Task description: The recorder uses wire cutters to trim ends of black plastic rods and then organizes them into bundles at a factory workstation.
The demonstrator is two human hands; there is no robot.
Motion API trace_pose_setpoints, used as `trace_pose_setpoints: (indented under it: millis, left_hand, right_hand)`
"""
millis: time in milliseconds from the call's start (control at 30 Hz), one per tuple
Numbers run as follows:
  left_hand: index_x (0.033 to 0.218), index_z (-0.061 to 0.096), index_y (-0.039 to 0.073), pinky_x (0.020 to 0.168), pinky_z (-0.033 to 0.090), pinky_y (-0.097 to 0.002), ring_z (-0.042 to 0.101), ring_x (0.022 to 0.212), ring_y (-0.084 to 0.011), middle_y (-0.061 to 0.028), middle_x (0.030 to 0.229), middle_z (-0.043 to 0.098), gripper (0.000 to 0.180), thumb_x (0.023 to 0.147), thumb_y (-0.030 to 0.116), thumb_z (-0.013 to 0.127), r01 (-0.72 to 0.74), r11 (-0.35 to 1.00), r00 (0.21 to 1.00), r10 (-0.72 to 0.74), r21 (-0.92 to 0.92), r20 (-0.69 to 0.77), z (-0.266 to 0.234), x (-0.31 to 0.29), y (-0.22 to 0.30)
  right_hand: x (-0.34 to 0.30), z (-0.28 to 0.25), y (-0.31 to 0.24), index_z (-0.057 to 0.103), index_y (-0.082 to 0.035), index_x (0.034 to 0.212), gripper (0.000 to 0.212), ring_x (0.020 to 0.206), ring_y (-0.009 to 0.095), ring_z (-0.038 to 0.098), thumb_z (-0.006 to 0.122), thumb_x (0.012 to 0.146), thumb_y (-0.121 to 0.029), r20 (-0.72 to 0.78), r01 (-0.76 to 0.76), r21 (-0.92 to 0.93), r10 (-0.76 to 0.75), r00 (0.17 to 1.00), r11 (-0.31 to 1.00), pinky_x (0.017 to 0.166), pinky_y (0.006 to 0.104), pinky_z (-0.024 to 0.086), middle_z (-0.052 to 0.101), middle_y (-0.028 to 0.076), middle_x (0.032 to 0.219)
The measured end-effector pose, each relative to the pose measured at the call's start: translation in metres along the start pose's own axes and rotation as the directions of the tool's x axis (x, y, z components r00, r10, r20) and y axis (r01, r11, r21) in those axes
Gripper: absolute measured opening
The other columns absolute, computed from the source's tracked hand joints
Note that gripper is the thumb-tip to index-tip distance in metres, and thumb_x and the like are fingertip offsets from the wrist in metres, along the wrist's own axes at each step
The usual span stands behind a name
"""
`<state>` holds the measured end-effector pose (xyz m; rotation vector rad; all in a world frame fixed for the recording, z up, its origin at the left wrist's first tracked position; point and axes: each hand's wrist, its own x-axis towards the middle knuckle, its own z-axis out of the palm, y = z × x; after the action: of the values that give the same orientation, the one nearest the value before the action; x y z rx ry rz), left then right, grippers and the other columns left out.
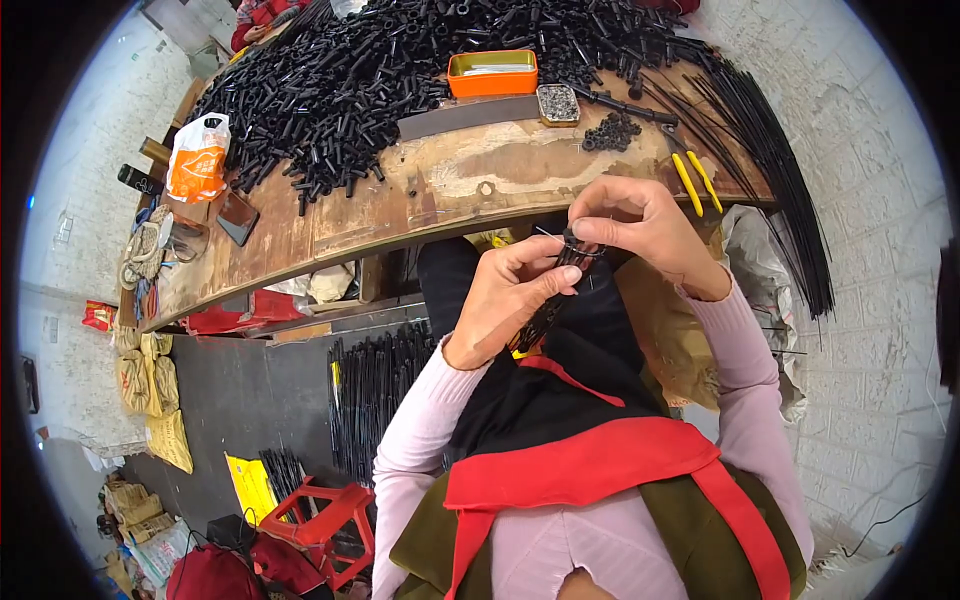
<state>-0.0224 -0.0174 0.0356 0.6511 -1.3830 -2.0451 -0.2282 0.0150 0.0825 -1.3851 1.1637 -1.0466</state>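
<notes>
Black rods [545,315] are gripped by the left hand [510,300] while the right hand [640,225] pinches their top.

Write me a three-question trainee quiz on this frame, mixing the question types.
1. True or false: the left hand and right hand are both on the bundle of thin black rods.
2. Which lies on the wooden bench nearest the right hand? A) orange tray B) yellow-handled pliers C) orange-and-white bag
3. Fill in: the far side of the bench is heaped with short black ____.

Key: 1 true; 2 B; 3 tubes.
</notes>
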Motion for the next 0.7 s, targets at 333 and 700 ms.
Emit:
trace_pose_setpoints:
  millis: [333,700]
  left_hand:
    - [0.114,0.066,-0.001,0.071,0.051,-0.0222,0.064,0.078,-0.0087,-0.0024,0.091,0.07,0.028,0.09,0.01,0.071,-0.045,0.999,0.998,0.045,-0.002,-0.043,-0.0045,-0.0008,-0.0046]
    - [0.118,0.064,-0.004,0.075,0.05,-0.0222,0.061,0.081,-0.0071,-0.0038,0.095,0.069,0.027,0.093,0.007,0.066,-0.042,0.997,0.998,0.044,0.065,-0.035,-0.0058,-0.0024,-0.0033]
  right_hand:
    - [0.003,0.0013,0.0037,0.068,0.002,0.097,0.011,0.086,0.01,0.063,0.066,0.09,-0.006,-0.017,0.031,0.0,-0.031,0.999,1.0,0.08,0.0257,0.05,0.069,0.005,0.094]
    - [0.0014,-0.0023,0.0034,0.066,0.002,0.097,0.009,0.087,0.011,0.064,0.066,0.091,-0.004,0.007,0.042,-0.014,-0.042,0.999,0.999,0.081,0.0253,0.051,0.068,0.007,0.099]
